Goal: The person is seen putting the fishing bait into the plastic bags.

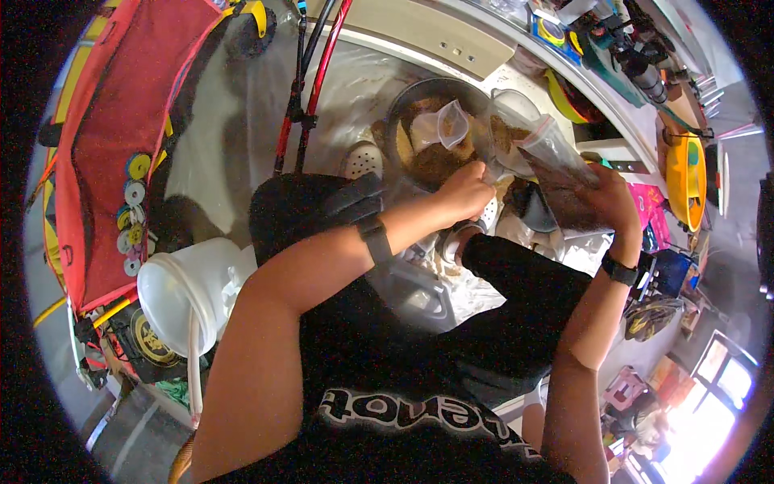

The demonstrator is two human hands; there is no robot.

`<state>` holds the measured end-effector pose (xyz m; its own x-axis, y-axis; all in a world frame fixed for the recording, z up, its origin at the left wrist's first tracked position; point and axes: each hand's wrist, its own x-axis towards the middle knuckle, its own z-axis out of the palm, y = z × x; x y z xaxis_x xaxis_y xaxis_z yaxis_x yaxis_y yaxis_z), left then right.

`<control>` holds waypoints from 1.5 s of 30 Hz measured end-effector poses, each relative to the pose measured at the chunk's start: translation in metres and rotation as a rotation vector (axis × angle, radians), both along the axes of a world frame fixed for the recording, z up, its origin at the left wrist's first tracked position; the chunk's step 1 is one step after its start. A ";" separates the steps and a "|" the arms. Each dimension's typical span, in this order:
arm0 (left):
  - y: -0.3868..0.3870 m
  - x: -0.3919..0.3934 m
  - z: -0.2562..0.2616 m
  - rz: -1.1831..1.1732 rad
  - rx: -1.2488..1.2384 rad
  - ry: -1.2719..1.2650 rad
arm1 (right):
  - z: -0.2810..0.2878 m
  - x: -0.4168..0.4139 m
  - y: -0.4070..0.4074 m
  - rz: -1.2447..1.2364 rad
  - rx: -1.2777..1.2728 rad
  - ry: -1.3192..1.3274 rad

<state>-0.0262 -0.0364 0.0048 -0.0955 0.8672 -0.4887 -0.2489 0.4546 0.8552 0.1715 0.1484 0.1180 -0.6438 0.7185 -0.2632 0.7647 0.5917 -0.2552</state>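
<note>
My left hand (468, 192) is closed on the near edge of a clear plastic container (505, 151), which has brown granules in it; its exact shape is hard to make out. Beside it, my right hand (615, 196) grips a clear zip bag (559, 166) filled with dark brown material, its top tilted towards the container. Beyond my left hand stands a round dark basin (436, 83) of brown granules (432, 166). A clear plastic bag or cup (453, 124) lies on those granules, its mouth spread wide.
White perforated clogs (363, 160) are on my feet beside the basin. Red and black poles (311, 103) lean at the left. A red fabric wagon (121, 151) and a white bucket (178, 296) stand further left. A cluttered shelf (604, 66) runs along the right.
</note>
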 end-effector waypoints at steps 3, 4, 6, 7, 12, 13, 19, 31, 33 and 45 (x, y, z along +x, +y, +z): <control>0.001 0.001 -0.004 -0.003 0.004 0.001 | -0.001 0.001 0.001 -0.038 -0.042 -0.014; 0.001 0.001 -0.002 -0.005 0.005 0.000 | -0.003 0.004 0.003 -0.040 -0.041 -0.014; 0.000 0.001 0.004 -0.012 -0.028 -0.024 | -0.006 0.009 0.005 -0.024 -0.072 0.018; 0.000 0.001 0.005 -0.013 -0.029 -0.023 | -0.005 0.008 0.005 -0.024 -0.073 0.019; 0.001 0.003 0.002 0.005 -0.059 -0.058 | -0.003 0.007 0.002 -0.017 -0.043 -0.005; 0.002 0.004 0.001 0.003 -0.059 -0.058 | -0.003 0.007 0.001 -0.019 -0.043 -0.005; 0.003 0.006 -0.003 -0.012 -0.024 -0.070 | 0.001 0.007 0.002 -0.129 -0.103 -0.069; 0.005 0.008 0.000 -0.010 -0.071 -0.107 | 0.004 0.006 0.003 -0.115 -0.085 -0.138; 0.006 0.008 0.002 -0.024 -0.082 -0.081 | 0.005 0.006 0.002 -0.110 -0.073 -0.130; 0.011 0.011 -0.007 -0.059 -0.100 -0.022 | 0.002 0.010 0.005 -0.125 -0.128 -0.098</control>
<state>-0.0154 -0.0257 -0.0026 -0.0339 0.8175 -0.5749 -0.2371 0.5522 0.7993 0.1813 0.1530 0.1195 -0.5186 0.7477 -0.4148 0.8550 0.4584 -0.2426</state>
